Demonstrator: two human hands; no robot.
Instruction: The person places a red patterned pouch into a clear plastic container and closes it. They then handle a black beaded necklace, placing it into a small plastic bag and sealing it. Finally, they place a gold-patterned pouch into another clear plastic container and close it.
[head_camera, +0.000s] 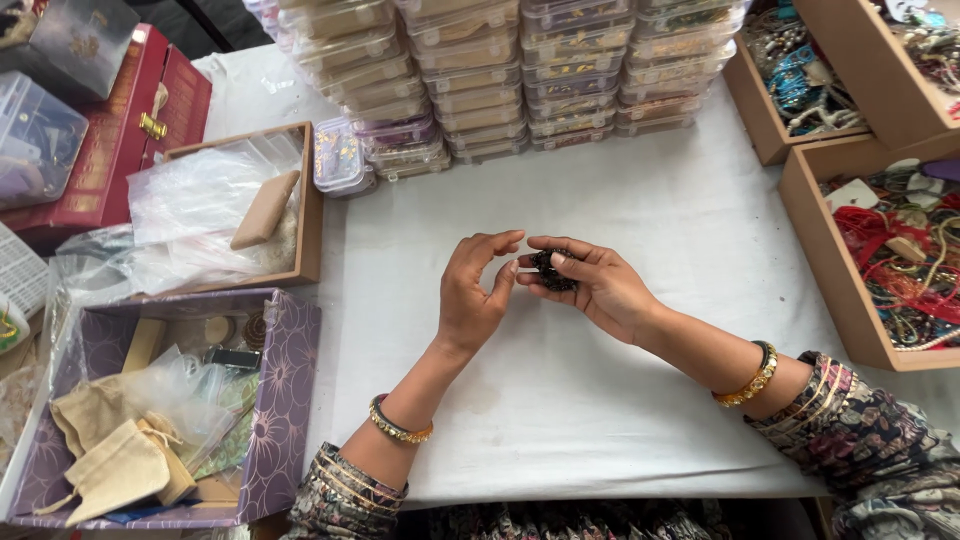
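Scanning from my left, I see a purple flowered box (290, 400) with small beige cloth pouches (115, 465) and clear bags in it, and behind it a shallow wooden tray (308, 200) with clear plastic bags (200, 195) and a flat wooden block (265, 208). Further back, stacks of clear plastic cases (500, 75) stand in rows on the white-covered surface (600, 400). My left hand (475, 295) hovers above that surface with its fingers loosely curled and empty, the fingertips just beside the small dark beaded ornament (551, 270) and perhaps brushing it; I cannot tell for sure. My right hand (595, 285) grasps that ornament, pinching it between thumb and the first fingers, so it sits lifted off the surface between both hands near the middle of the view. I judge it light and small, probably stiff in its body but with a knobbly beaded face that could shed pieces if squeezed hard. It looks rough enough not to slip easily. The safest hold seems to be by its edges, with fingertips at opposite sides, not pressing on the decorated face. To my right, open wooden boxes (810, 240) hold tangled red and gold jewellery (905, 260), well apart from both hands.
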